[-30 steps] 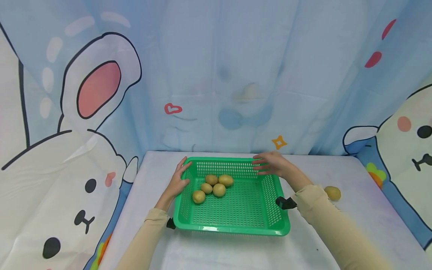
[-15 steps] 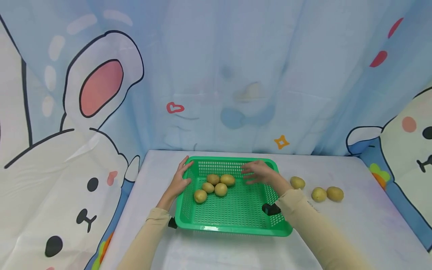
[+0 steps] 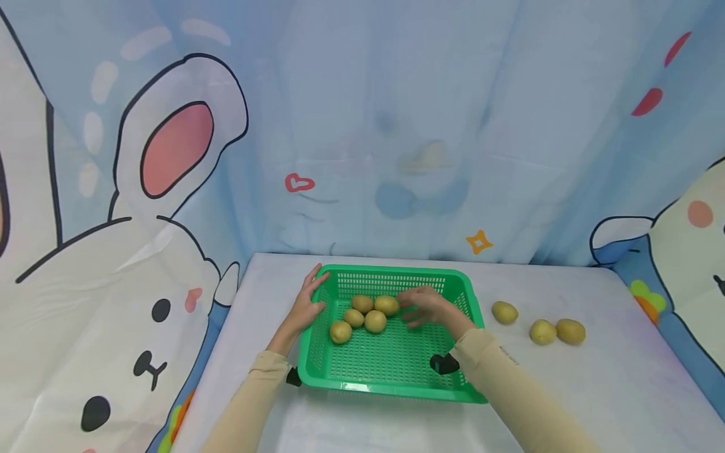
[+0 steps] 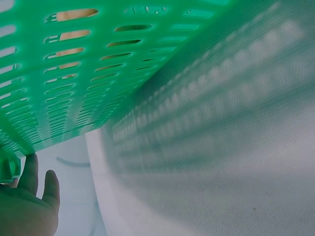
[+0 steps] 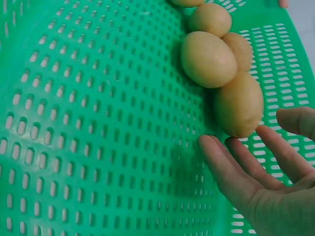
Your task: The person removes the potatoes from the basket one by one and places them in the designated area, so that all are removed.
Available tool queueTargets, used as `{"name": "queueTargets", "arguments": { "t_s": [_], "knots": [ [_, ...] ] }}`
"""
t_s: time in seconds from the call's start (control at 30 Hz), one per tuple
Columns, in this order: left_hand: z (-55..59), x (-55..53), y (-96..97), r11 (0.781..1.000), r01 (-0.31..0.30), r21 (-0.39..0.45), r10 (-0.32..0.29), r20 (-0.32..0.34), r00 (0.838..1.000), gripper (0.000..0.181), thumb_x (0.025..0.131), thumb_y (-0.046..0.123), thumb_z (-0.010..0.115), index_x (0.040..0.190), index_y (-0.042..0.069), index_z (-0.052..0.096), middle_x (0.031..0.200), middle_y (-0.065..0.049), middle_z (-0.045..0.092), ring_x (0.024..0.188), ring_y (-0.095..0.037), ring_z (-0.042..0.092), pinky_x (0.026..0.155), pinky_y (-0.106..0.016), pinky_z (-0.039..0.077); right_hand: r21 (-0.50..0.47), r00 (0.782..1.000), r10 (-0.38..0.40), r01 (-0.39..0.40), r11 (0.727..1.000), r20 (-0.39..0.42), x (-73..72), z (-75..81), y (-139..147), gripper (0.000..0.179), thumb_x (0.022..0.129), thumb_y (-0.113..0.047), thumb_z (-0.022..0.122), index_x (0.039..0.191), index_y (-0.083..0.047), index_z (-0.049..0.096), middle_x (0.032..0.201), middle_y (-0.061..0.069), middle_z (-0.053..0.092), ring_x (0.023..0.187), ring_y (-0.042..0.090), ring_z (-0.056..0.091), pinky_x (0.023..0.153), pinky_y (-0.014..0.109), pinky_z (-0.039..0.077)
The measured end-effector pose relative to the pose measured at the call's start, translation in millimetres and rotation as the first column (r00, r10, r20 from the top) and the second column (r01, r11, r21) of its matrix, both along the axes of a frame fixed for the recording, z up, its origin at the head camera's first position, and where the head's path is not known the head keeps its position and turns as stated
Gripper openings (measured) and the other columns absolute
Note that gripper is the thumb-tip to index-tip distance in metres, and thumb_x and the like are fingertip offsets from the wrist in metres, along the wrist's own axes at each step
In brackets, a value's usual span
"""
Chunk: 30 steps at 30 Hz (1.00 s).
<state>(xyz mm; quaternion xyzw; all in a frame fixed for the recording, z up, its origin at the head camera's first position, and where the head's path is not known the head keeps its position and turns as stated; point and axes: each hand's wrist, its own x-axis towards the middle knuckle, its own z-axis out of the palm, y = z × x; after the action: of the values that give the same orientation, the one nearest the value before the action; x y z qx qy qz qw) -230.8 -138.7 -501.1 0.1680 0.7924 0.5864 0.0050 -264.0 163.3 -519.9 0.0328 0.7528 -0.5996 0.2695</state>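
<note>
A green plastic basket (image 3: 391, 391) full of slots stands on the white table. Several potatoes (image 3: 375, 321) lie clustered in its left half. My left hand (image 3: 300, 311) rests against the basket's left rim near the far corner, fingers spread; in the left wrist view two straight fingers (image 4: 51, 189) show outside the basket wall. Inside the basket, my right hand (image 3: 425, 307) reaches in from the right with fingers extended. In the right wrist view its fingertips are at the end of the nearest potato (image 5: 239, 105), touching or almost touching it, and nothing is gripped.
Three more potatoes lie on the table right of the basket: one potato (image 3: 505, 313) alone, and a rounder potato (image 3: 542, 332) beside a longer potato (image 3: 571, 331). A printed blue curtain (image 3: 419, 126) hangs behind the table (image 3: 629, 371).
My right hand has moved left and down from the basket's far right rim to beside the potatoes inside. The right sleeve now uncovers the potatoes on the table. My left hand stays at the rim.
</note>
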Motion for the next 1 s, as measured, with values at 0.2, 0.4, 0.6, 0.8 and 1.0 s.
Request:
{"name": "queueTargets", "arguments": {
  "t_s": [0.2,0.4,0.6,0.8,1.0],
  "knots": [
    [-0.8,-2.0,1.9,1.000,0.000,0.007,0.000,-0.020,1.000,0.067,0.076,-0.017,0.047,0.143,-0.016,0.038,0.160,-0.027,0.012,0.148,-0.044,0.006,0.108,-0.061,0.023,-0.006,0.998,-0.058,0.058,0.998,0.021,0.7,-3.3,-5.7,0.044,0.098,-0.011,0.055,0.137,0.009,0.051,0.135,0.036,0.047,0.116,0.053,0.055,0.084,0.054,0.052],
    [-2.0,-3.2,2.9,1.000,0.015,0.000,-0.015,-0.024,1.000,0.067,0.077,-0.018,0.046,0.144,-0.015,0.037,0.161,-0.026,0.010,0.148,-0.043,0.005,0.104,-0.056,0.029,-0.002,0.992,-0.119,0.119,0.993,0.030,0.0,-6.7,-12.9,0.048,0.093,-0.005,0.060,0.138,0.008,0.049,0.127,0.035,0.053,0.111,0.050,0.059,0.083,0.052,0.053],
    [-1.8,-5.0,2.7,1.000,0.011,0.008,-0.011,-0.002,1.000,0.068,0.077,-0.018,0.047,0.144,-0.015,0.037,0.161,-0.026,0.009,0.148,-0.043,0.004,0.106,-0.057,0.026,0.010,0.981,-0.192,0.192,0.981,0.031,-2.7,-11.1,-19.9,0.045,0.092,-0.002,0.063,0.135,0.007,0.053,0.122,0.033,0.056,0.105,0.044,0.063,0.082,0.048,0.054],
    [-1.9,-4.4,1.4,1.000,0.006,0.007,-0.006,0.012,1.000,0.068,0.077,-0.018,0.047,0.144,-0.014,0.037,0.161,-0.025,0.009,0.149,-0.042,0.003,0.109,-0.059,0.023,-0.004,0.976,-0.215,0.215,0.977,0.033,-4.6,-15.1,-22.2,0.046,0.091,0.000,0.063,0.135,0.009,0.053,0.122,0.033,0.055,0.100,0.040,0.066,0.083,0.045,0.055],
    [-3.5,-3.6,-0.5,1.000,0.002,-0.005,-0.002,0.006,1.000,0.068,0.077,-0.017,0.048,0.144,-0.015,0.037,0.161,-0.025,0.010,0.148,-0.043,0.005,0.110,-0.060,0.022,-0.013,0.974,-0.222,0.223,0.975,0.034,-4.8,-18.4,-21.7,0.044,0.091,0.000,0.065,0.133,0.009,0.055,0.119,0.031,0.057,0.097,0.036,0.067,0.081,0.041,0.056]
  ]
}}
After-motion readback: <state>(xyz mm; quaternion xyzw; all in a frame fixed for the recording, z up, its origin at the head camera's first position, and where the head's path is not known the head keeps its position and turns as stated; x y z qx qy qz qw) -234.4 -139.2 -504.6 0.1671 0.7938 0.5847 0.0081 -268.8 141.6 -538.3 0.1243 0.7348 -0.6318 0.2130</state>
